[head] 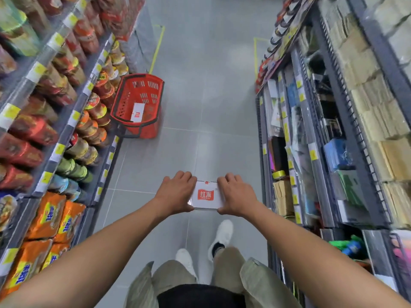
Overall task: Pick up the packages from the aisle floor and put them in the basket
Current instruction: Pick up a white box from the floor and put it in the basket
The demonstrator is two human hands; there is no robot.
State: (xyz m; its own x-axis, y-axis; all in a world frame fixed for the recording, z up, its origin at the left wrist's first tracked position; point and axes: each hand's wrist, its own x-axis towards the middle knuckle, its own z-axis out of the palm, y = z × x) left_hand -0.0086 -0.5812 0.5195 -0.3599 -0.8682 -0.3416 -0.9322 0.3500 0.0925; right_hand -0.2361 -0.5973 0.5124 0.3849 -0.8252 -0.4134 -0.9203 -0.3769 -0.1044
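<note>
I hold a white package with a red logo flat in front of me, above the grey floor. My left hand grips its left end and my right hand grips its right end. The red plastic basket stands on the floor ahead and to the left, close against the left shelf. Another white package with a red mark lies inside it. No other package shows on the floor.
Shelves line both sides of the narrow aisle: noodle cups and bags on the left, stationery and boxes on the right. The grey tiled floor runs between them. My white shoes are below the package.
</note>
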